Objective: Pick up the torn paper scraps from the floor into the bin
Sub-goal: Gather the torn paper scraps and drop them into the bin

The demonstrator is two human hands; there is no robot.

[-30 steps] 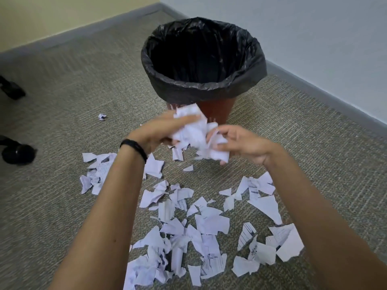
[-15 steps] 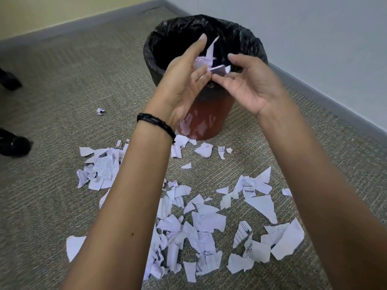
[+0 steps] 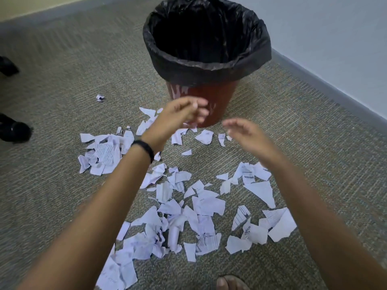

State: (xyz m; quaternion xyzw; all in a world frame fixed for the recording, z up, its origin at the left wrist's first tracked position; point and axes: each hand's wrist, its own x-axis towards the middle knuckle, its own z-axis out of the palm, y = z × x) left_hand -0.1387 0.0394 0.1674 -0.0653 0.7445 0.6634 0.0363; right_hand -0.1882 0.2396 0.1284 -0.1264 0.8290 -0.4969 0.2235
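Bare and motion-blurred, the left hand (image 3: 180, 117) and right hand (image 3: 249, 137) hover side by side above the floor, fingers loosely spread and holding nothing. A black band (image 3: 144, 147) circles the left wrist. The left hand hangs in front of the lower wall of the bin (image 3: 209, 101), the right hand just beside it and lower in view.

The torn paper scraps (image 3: 196, 208) lie scattered on the carpet beneath and nearer than both hands, with a thicker heap under the left forearm, a smaller cluster (image 3: 104, 152) out to the left, and a few pieces close to the foot of the bin. 1 crumpled scrap (image 3: 100, 97) sits apart, farther left. The bin is reddish-brown with a black liner (image 3: 209, 74) folded over its rim; its inside is too dark to read.

The carpet (image 3: 293, 126) is grey-green with a ribbed weave. A grey skirting (image 3: 326, 88) runs along a pale wall on the right, and dark objects (image 3: 14, 130) sit at the left edge. A toe in a sandal (image 3: 225, 282) shows at the bottom edge.

Compared with half a second ago, both hands have come down from over the bin's mouth, where they were letting go of scraps, and are now empty and low.
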